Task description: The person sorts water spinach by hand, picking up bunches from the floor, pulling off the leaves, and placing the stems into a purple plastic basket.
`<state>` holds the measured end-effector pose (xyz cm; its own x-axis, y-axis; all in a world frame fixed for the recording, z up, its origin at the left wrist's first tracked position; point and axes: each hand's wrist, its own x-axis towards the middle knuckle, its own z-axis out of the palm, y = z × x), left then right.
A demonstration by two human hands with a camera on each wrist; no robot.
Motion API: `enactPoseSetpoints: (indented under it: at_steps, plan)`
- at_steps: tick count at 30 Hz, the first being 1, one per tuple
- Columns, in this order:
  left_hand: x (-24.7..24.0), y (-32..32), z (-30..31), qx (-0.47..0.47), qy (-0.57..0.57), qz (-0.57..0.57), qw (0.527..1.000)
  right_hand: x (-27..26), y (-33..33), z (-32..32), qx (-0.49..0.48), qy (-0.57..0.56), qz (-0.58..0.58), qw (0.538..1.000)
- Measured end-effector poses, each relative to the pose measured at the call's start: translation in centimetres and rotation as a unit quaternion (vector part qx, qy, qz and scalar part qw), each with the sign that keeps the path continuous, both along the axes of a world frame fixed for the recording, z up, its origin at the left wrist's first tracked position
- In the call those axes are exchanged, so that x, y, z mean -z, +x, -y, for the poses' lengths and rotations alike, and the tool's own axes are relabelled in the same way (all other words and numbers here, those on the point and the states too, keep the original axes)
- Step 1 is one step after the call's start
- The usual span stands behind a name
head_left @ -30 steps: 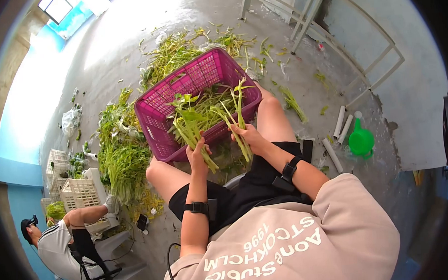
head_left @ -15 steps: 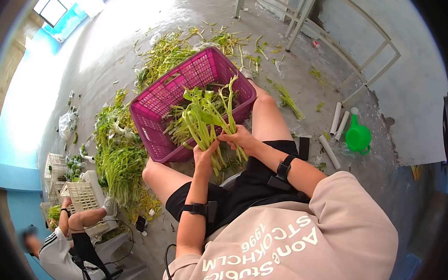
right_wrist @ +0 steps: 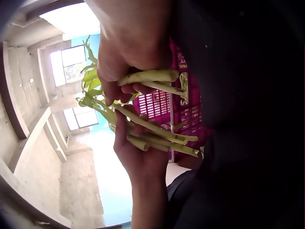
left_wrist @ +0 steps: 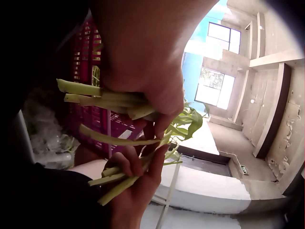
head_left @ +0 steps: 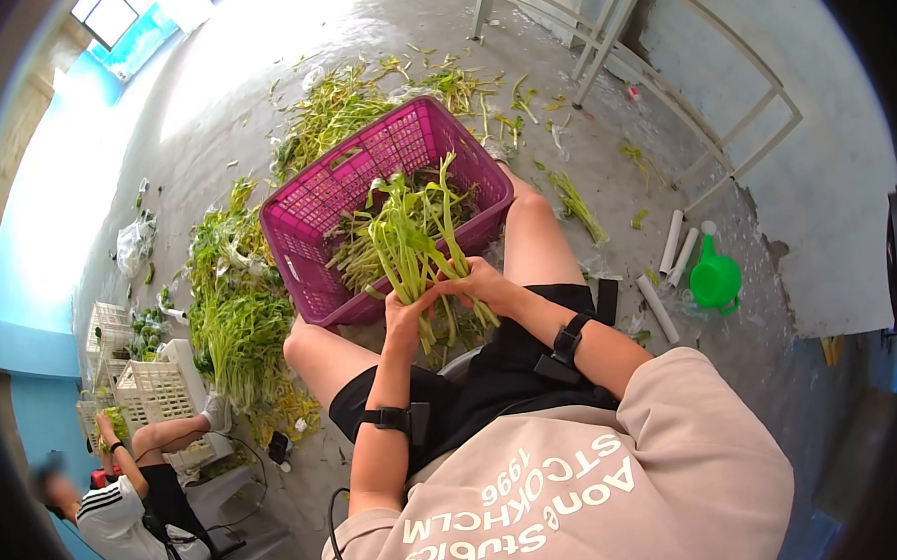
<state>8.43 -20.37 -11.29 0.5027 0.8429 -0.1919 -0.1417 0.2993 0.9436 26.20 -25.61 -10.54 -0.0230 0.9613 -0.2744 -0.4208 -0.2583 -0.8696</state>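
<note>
Leafy green stalks (head_left: 397,244) stand upright in both hands over the near edge of a purple crate (head_left: 310,191). My left hand (head_left: 407,314) grips the thicker bunch, its cut ends poking out below the fist. The right hand (head_left: 484,286) holds a smaller bunch of stems (right_wrist: 152,76), and its fingertips meet the left hand's. Between the two hands, one loose stem (left_wrist: 114,139) slants across in the left wrist view. More stalks lie inside the crate, which rests by the knees.
Heaps of greens (head_left: 236,339) cover the floor left of and beyond the crate. A green watering can (head_left: 715,276), white pipes (head_left: 658,309) and a metal frame (head_left: 702,129) are at right. Another person (head_left: 118,505) sits at lower left near white crates (head_left: 158,391).
Both hands have come together, bringing the two bunches side by side over the crate's near edge. At lower left, the other person's arm has reached out and now holds some greens.
</note>
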Motion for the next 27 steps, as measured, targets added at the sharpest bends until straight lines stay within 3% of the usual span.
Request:
enactPoseSetpoints:
  at_steps: [4, 8, 10, 13, 22, 27]
  plan:
    - [-0.1, 0.1, 0.1, 0.01, -0.007, -0.001, 1.0, 0.2, 0.2, -0.1, -0.004, -0.014, 0.006, 1.0]
    - [-0.2, -0.9, -1.0, -0.083, -0.034, 0.085, 0.992, 0.4, 0.6, -0.2, 0.004, -0.041, -0.022, 0.999]
    - [0.0, -2.1, -2.2, -0.193, -0.072, 0.159, 0.965, 0.3, 0.9, -0.3, 0.015, -0.043, -0.042, 0.998]
    - [0.5, -4.1, -3.3, -0.218, -0.074, 0.176, 0.957, 0.1, 1.0, -0.2, 0.015, -0.025, -0.045, 0.999]
    - [1.2, -2.3, -2.5, -0.188, -0.09, 0.142, 0.968, 0.1, 1.1, -0.2, -0.023, -0.049, -0.078, 0.995]
    - [0.8, -2.5, -2.5, -0.184, -0.095, 0.149, 0.967, 0.1, 1.5, -0.3, -0.046, -0.071, -0.181, 0.98]
